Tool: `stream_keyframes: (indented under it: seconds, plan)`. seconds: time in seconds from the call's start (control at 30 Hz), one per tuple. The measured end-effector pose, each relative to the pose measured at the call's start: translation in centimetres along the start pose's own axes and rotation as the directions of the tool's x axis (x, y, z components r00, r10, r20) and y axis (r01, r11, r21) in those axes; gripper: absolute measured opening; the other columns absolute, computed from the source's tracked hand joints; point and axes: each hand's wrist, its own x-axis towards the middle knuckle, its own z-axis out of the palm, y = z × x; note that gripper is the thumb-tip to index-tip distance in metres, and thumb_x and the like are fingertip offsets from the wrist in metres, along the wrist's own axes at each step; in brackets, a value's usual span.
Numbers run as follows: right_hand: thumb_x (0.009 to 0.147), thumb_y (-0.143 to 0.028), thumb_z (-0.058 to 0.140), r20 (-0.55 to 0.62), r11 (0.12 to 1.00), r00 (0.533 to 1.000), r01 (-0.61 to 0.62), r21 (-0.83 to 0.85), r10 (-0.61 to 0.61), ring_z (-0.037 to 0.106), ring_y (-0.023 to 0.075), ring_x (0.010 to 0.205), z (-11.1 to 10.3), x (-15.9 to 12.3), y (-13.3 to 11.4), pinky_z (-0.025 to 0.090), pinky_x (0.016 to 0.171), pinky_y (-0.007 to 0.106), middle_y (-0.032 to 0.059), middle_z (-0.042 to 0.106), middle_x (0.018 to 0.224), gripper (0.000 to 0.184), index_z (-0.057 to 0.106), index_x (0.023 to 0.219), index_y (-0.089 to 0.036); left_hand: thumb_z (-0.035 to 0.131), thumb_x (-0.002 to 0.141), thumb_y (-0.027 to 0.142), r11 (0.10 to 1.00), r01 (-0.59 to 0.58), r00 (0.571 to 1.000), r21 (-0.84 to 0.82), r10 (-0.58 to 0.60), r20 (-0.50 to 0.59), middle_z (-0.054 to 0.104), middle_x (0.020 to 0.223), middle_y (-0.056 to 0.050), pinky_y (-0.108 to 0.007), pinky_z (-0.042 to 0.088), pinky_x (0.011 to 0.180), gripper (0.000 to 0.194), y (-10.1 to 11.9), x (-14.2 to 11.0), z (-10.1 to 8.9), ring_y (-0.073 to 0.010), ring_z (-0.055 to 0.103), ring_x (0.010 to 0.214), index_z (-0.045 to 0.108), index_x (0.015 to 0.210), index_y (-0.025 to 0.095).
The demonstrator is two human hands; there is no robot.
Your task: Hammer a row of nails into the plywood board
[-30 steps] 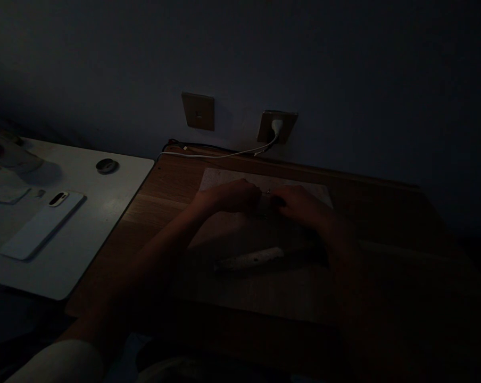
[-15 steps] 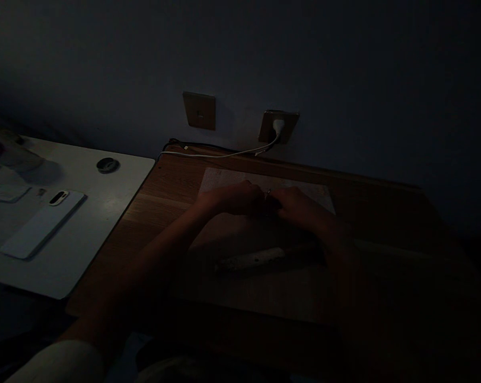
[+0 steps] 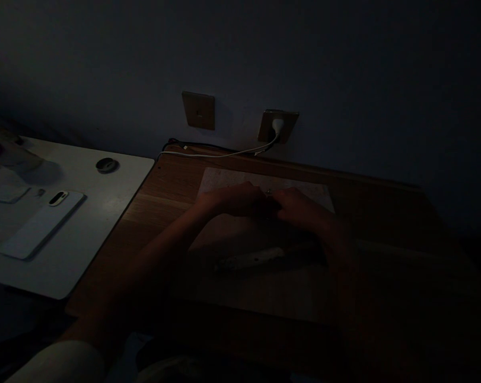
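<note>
Small thing: we made out a small shiny metal piece [image 3: 268, 191] at the far edge of the hands, between the fingertips; it was too small and dark for us to name.
Its long axis: we could not tell which way it ran.
Left hand: the left hand [image 3: 238, 199] came in from the lower left, fingers curled, its knuckles up, right beside the metal piece.
Right hand: the right hand [image 3: 300, 207] came in from the lower right, also curled, and met the left at the fingertips.
Hands together: they were drawn close, not spread. Neither hand stood clearly nearer the piece, and the shadow kept us from telling whether either one pinched it.
Under the hands: a pale paper sheet [image 3: 224, 180] lay on a wooden desk [image 3: 160, 213].
Nearer us: a pale rod [image 3: 252, 259] with a dark end lay roughly crosswise below the hands, with nothing between it and them that we could see.
To the left: a white board [image 3: 116, 197] held a white phone [image 3: 41, 226] and a dark round disc [image 3: 107, 165].
Beyond: a white cable [image 3: 220, 154] ran along the desk's back edge to a plug [image 3: 278, 126] in a wall socket [image 3: 288, 125].
</note>
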Motion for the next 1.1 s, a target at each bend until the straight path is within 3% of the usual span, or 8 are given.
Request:
stream_keyframes:
  seconds: [0.2,0.3,0.43,0.6,0.7,0.83,0.97,1.1]
  plan:
    - [0.085,-0.004,0.064,-0.044,0.998,0.999,0.023,0.053,-0.02,0.076,0.0267,0.102,-0.4,-0.4,0.6,0.052,0.086,0.031,0.0107,0.083,0.11,0.03,0.083,0.104,-0.018,0.061,0.097,0.016,0.987,0.085,0.996,0.133,-0.085,-0.005,0.08,0.092,-0.007,-0.027,0.048,0.072,0.019,0.2,-0.1,-0.7,-0.0173,0.071,0.077,0.081,0.094,0.016]
    - [0.088,-0.008,0.064,-0.146,0.999,0.989,0.001,0.043,0.005,0.076,0.0278,0.103,-0.7,-0.4,1.5,0.053,0.088,0.034,0.0107,0.083,0.111,0.027,0.082,0.105,-0.019,0.057,0.098,0.015,0.971,0.151,0.976,0.184,-0.117,-0.184,0.078,0.103,-0.011,-0.029,0.05,0.078,0.021,0.1,0.0,-0.6,-0.0201,0.071,0.088,0.077,0.105,0.014]
    - [0.098,-0.012,0.057,-0.321,0.994,0.941,-0.103,0.038,0.109,0.073,0.0295,0.115,-0.2,0.0,2.2,0.051,0.101,0.037,0.015,0.079,0.126,0.032,0.078,0.122,-0.016,0.054,0.098,0.011,0.943,0.255,0.908,0.214,-0.157,-0.388,0.068,0.131,-0.017,-0.032,0.053,0.085,0.032,-0.7,0.3,0.1,-0.0237,0.07,0.106,0.07,0.126,0.011]
    - [0.098,-0.01,0.055,-0.319,0.981,0.932,-0.19,-0.031,0.17,0.069,0.031,0.125,1.4,0.9,1.6,0.049,0.105,0.038,0.0186,0.074,0.135,0.039,0.071,0.134,-0.012,0.047,0.103,0.011,0.936,0.238,0.936,0.259,-0.149,-0.32,0.07,0.121,-0.017,-0.032,0.053,0.081,0.03,-2.1,0.8,0.8,-0.0238,0.071,0.101,0.072,0.119,0.01]
    - [0.101,-0.011,0.052,-0.32,0.974,0.926,-0.224,-0.044,0.199,0.069,0.0308,0.124,1.9,1.0,1.1,0.05,0.101,0.038,0.0183,0.075,0.132,0.034,0.072,0.128,-0.014,0.048,0.103,0.011,0.946,0.17,0.949,0.275,-0.081,-0.306,0.073,0.112,-0.014,-0.03,0.053,0.083,0.029,-2.4,1.1,1.2,-0.0221,0.072,0.099,0.074,0.115,0.012]
    - [0.104,-0.014,0.047,-0.353,0.965,0.908,-0.258,-0.053,0.223,0.07,0.0315,0.119,2.0,1.1,0.5,0.051,0.095,0.039,0.0188,0.076,0.125,0.03,0.073,0.121,-0.016,0.05,0.102,0.011,0.93,0.184,0.947,0.319,-0.081,-0.311,0.076,0.107,-0.012,-0.03,0.054,0.086,0.029,-2.3,1.2,1.4,-0.0217,0.073,0.099,0.078,0.11,0.014]
    - [0.105,-0.014,0.046,-0.397,0.955,0.888,-0.287,-0.082,0.232,0.072,0.0299,0.112,2.3,1.2,0.2,0.051,0.088,0.036,0.0164,0.078,0.119,0.029,0.073,0.115,-0.019,0.052,0.102,0.011,0.92,0.219,0.932,0.324,-0.1,-0.347,0.077,0.109,-0.014,-0.032,0.054,0.088,0.027,-1.8,1.3,1.4,-0.0233,0.073,0.101,0.077,0.111,0.013]
    - [0.105,-0.009,0.04,-0.388,0.955,0.893,-0.283,-0.088,0.229,0.074,0.0295,0.104,2.5,1.4,0.0,0.049,0.081,0.035,0.0181,0.078,0.117,0.035,0.073,0.114,-0.018,0.052,0.103,0.013,0.945,0.247,0.879,0.213,-0.126,-0.46,0.078,0.109,-0.016,-0.032,0.053,0.087,0.027,-1.1,1.3,0.7,-0.0242,0.072,0.101,0.076,0.115,0.011]
